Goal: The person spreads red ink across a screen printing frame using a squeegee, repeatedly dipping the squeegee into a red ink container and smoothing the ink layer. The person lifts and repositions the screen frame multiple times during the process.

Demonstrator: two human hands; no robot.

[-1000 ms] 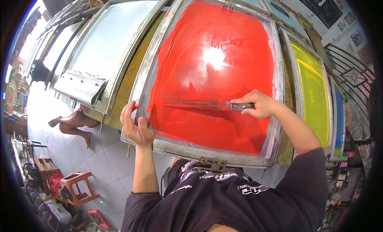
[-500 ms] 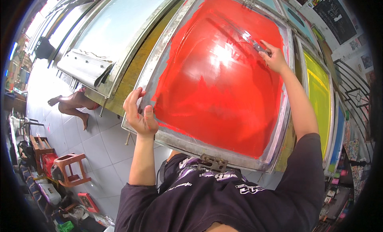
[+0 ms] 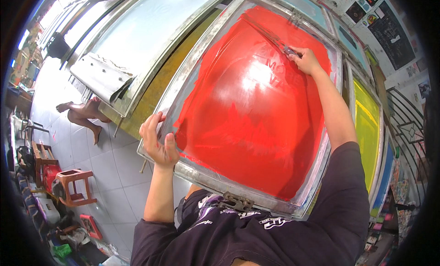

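A silk-screen frame [image 3: 183,67] with a metal border slants in front of me, its mesh coated with wet red ink [image 3: 238,147]. My right hand [image 3: 306,61] is closed round the grip of a squeegee [image 3: 270,36]. Its long, red-smeared blade reaches toward the screen's far left corner, over the ink. Beneath the ink close to the squeegee, faint lettering shows. At the frame's near left corner rests my left hand [image 3: 158,142], thumb and fingers apart, fingertips over the border. A metal hinge clamp [image 3: 236,202] sits on the near edge.
Left stands another screen [image 3: 146,32] with pale blue mesh, a grey sheet [image 3: 101,76] at its corner. A yellow-inked screen [image 3: 366,124] is at the right. On the tiled floor are a person's bare legs [image 3: 85,112], a brown plastic stool [image 3: 75,186] and clutter.
My right hand and the squeegee have moved left and toward the screen's far edge. Faint lettering now shows in the red. My left hand stays at the corner; the view has shifted slightly.
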